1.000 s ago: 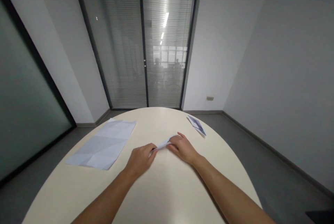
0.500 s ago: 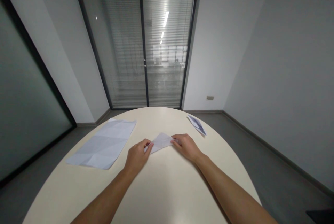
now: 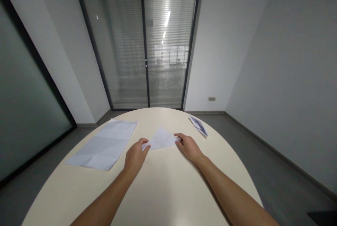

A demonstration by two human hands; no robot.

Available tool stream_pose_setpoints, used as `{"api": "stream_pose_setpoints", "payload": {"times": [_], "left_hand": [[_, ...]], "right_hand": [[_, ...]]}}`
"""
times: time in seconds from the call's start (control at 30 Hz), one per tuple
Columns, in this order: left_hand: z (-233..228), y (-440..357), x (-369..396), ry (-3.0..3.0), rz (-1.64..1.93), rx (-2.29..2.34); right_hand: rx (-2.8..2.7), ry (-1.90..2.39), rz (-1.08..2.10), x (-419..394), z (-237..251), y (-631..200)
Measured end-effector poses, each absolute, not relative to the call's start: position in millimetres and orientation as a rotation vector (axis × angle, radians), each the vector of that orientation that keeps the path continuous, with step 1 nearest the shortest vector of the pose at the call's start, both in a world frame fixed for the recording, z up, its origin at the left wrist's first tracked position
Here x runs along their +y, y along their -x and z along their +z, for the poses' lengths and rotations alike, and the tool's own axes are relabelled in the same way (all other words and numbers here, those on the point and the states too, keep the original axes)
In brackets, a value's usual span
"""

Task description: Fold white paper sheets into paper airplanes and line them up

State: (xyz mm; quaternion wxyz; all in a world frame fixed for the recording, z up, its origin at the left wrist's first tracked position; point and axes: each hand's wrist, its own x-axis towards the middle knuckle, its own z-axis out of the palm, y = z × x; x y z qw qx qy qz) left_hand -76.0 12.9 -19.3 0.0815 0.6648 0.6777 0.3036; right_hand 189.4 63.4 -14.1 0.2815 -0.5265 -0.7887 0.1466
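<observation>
Two hands spread a small white folded paper [image 3: 161, 139] on a round table [image 3: 168, 183].
Left hand [image 3: 134, 155] pinches its left corner; right hand [image 3: 190, 146] fingers press its right edge, mid-frame.

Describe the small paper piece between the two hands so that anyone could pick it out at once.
On the round cream table, look just past the middle. The folded paper lies there, pinched at one end by the left hand and at the other by the right hand. Unlike the large creased sheet at left and the printed folded piece at far right, it is small, white and held.
</observation>
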Motion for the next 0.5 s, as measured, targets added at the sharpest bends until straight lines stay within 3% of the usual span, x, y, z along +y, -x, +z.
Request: {"api": "stream_pose_setpoints", "payload": {"times": [0.5], "left_hand": [[-27.2, 80.4, 19.3, -2.016, 0.875, 2.046]], "right_hand": [[-2.257, 1.395, 0.228, 61.6, -11.2, -186.4]]}}
